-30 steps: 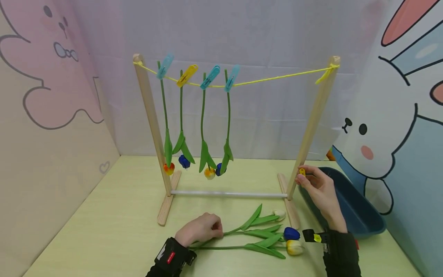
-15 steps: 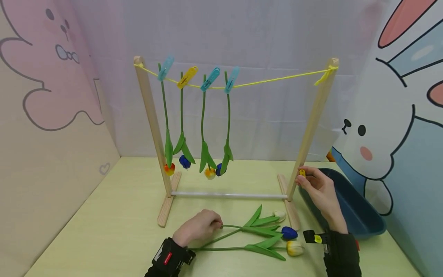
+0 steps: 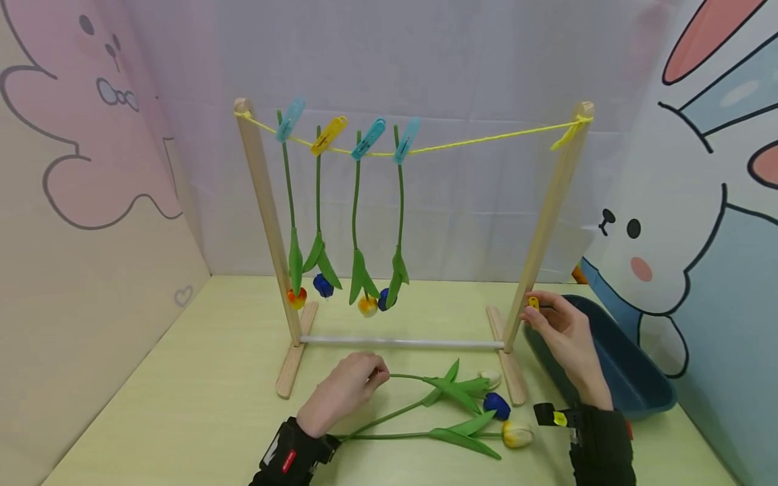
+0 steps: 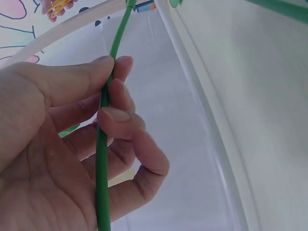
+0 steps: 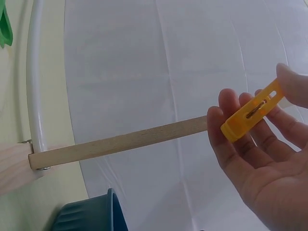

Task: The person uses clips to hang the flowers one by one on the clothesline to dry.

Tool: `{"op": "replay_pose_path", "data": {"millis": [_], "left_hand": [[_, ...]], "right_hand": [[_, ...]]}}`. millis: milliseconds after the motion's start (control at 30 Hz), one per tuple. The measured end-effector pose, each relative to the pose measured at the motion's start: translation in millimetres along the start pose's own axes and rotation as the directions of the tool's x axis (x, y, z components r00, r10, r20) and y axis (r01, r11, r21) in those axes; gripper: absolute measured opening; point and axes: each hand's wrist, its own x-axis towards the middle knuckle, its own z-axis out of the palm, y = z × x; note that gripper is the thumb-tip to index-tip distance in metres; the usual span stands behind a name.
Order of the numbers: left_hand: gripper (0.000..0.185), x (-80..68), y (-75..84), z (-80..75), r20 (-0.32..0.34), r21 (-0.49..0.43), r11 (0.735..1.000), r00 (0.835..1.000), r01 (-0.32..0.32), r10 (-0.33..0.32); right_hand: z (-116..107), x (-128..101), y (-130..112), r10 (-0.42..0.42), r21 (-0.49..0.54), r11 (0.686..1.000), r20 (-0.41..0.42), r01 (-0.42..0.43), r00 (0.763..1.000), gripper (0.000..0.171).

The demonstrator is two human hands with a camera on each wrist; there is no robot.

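Note:
My left hand [image 3: 342, 393] pinches the green stem [image 4: 102, 168] of an artificial tulip between thumb and fingers, low over the table. That stem runs right to a blue tulip head [image 3: 496, 406]. A white tulip [image 3: 489, 379] and a yellow-white tulip [image 3: 517, 434] lie beside it. My right hand [image 3: 566, 341] holds a yellow clothespin [image 5: 252, 113] near the right post, thumb at one end and fingers at the other. Several tulips hang head-down from a yellow string [image 3: 486, 138], gripped by blue clothespins [image 3: 369, 138] and a yellow clothespin [image 3: 329, 136].
The wooden stand's left post [image 3: 267, 216] and right post [image 3: 550, 226] carry the string. A white bar [image 3: 401, 342] joins their feet. A dark blue basin [image 3: 632, 364] stands behind my right hand. A white cloth [image 3: 486, 216] backs the table.
My left hand has risen slightly and moved away from me with the stem, and the blue tulip head has slid left. The right hand stays with the clothespin almost unmoved.

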Motion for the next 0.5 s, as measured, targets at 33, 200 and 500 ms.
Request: {"op": "replay_pose_path", "data": {"millis": [33, 200, 500], "left_hand": [[0.009, -0.1, 0.3, -0.7, -0.013, 0.007, 1.0, 1.0, 0.005, -0.005], [0.006, -1.0, 2.2, -4.7, -0.07, 0.018, 1.0, 0.997, 0.016, -0.014], [0.005, -3.9, 5.2, -15.8, -0.095, 0.033, 0.999, 0.995, -0.005, 0.009]], "right_hand": [[0, 0, 0, 0.0, 0.004, 1.0, 0.0, 0.0, 1.0, 0.027], [1, 0, 1, -0.002, 0.041, 0.999, -0.009, 0.002, 1.0, 0.027], [3, -1, 2, 0.003, 0.06, 0.998, -0.015, -0.002, 1.0, 0.028]]}}
